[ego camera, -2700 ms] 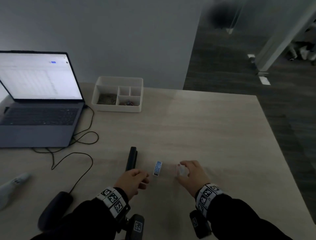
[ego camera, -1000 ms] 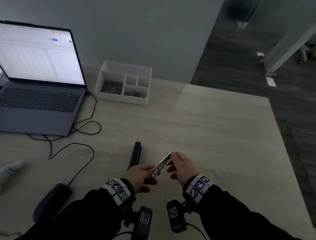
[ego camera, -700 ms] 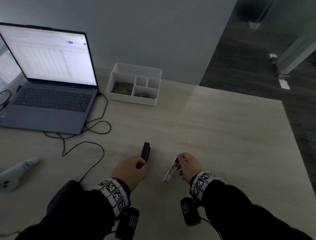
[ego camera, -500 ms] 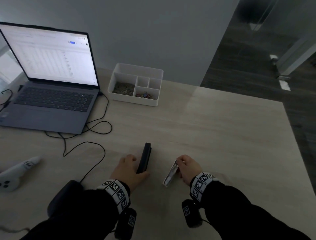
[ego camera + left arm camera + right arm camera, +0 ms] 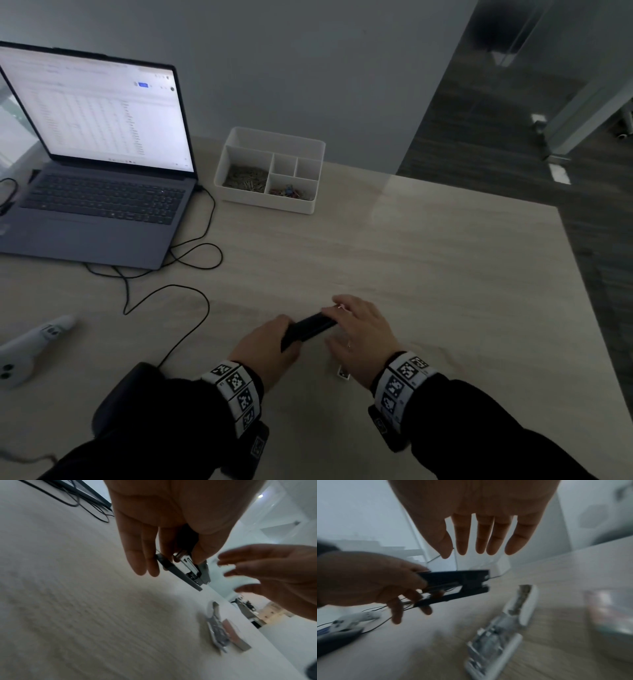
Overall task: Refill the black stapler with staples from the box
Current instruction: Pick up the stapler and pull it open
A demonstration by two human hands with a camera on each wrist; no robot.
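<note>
My left hand (image 5: 270, 346) grips the black stapler (image 5: 310, 329) by its near end and holds it just above the table, its far end pointing right. In the left wrist view the fingers (image 5: 149, 555) curl round the stapler (image 5: 187, 568), whose metal parts show. My right hand (image 5: 359, 329) hovers flat over the stapler's far end with straight, spread fingers (image 5: 481, 540) and holds nothing. The small white staple box (image 5: 503, 627) lies open on the table under that hand, with staples showing inside. In the head view only a corner of the box (image 5: 343, 374) shows.
An open laptop (image 5: 96, 164) stands at the back left, with black cables (image 5: 185, 270) trailing toward me. A white compartment tray (image 5: 274, 135) sits behind the hands. A white controller (image 5: 30, 342) and a dark object (image 5: 126, 394) lie at the left. The table's edge (image 5: 579, 274) runs along the right.
My right hand has let go of the staple box, which now lies on the table, and has opened over the stapler. My left hand has lifted the stapler and turned it rightward.
</note>
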